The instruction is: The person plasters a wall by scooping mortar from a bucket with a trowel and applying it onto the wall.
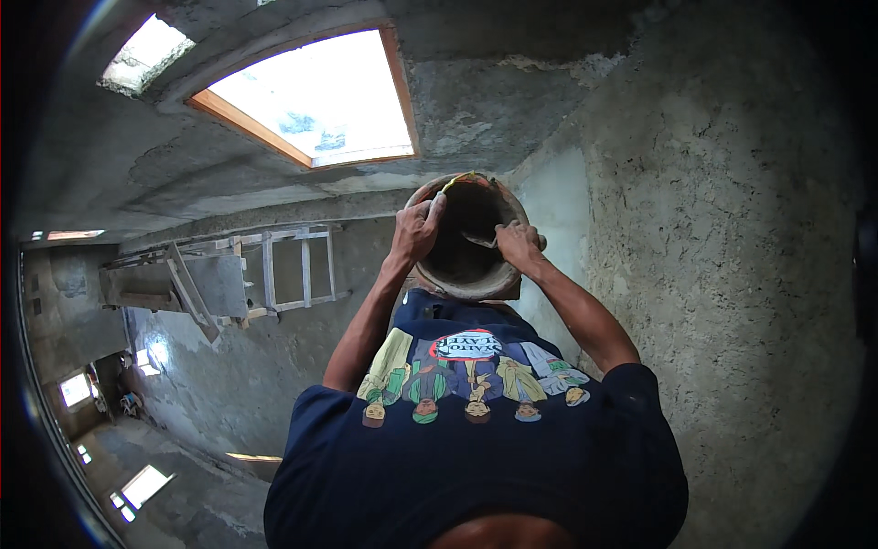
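Round mortar-caked bucket (464, 240), seemingly tilted, mouth toward camera.

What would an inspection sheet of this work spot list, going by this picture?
surface: no worktop seen; the bucket is held up in both hands
job's things: round bucket caked with grey mortar; pale flat tool inside it, perhaps a trowel
clutter: wooden ladder-like frame and planks against the far wall
hands: left hand grips the bucket's rim; right hand is closed on the flat tool at the opposite rim
cables: nothing seen
surroundings: rough grey plastered wall; bright wood-framed opening; the person wears a dark blue printed shirt
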The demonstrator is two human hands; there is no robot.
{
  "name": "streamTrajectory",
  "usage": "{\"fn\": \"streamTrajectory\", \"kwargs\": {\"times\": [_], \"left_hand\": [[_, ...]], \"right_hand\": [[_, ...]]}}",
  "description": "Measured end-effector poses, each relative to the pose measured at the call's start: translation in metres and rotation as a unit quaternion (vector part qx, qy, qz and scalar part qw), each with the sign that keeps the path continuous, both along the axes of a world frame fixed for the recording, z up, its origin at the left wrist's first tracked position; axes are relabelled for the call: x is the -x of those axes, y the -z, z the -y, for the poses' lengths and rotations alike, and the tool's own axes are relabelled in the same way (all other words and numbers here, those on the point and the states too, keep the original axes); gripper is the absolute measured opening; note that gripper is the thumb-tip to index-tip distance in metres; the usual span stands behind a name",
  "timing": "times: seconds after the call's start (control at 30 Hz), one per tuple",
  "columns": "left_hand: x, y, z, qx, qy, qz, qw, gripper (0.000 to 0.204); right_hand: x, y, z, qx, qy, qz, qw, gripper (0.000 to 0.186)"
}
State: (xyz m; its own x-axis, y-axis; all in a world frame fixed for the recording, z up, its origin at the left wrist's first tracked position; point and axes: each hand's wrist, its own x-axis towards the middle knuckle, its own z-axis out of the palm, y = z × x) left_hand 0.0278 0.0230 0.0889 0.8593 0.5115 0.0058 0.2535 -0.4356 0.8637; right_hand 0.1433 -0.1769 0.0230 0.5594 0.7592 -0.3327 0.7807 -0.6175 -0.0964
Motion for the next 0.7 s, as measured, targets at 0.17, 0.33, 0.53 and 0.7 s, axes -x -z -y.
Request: {"fn": "streamTrajectory", "kwargs": {"times": [0.17, 0.33, 0.53, 0.7], "left_hand": [[-0.004, -0.010, 0.001, 0.015, 0.013, -0.061, 0.998, 0.041], [-0.010, -0.009, 0.003, 0.014, 0.019, -0.051, 0.998, 0.042], [-0.011, -0.016, 0.005, 0.045, 0.019, -0.106, 0.993, 0.042], [-0.012, -0.007, 0.010, 0.005, -0.016, 0.059, 0.998, 0.051]], "right_hand": [[0.001, 0.008, 0.002, -0.004, -0.080, -0.019, 0.997, 0.011], [-0.015, 0.025, 0.002, 0.026, -0.113, -0.158, 0.981, 0.025], [-0.005, 0.020, 0.009, -0.065, -0.101, -0.271, 0.955, 0.040], [-0.023, -0.008, 0.027, -0.056, -0.076, -0.412, 0.906, 0.045]]}}
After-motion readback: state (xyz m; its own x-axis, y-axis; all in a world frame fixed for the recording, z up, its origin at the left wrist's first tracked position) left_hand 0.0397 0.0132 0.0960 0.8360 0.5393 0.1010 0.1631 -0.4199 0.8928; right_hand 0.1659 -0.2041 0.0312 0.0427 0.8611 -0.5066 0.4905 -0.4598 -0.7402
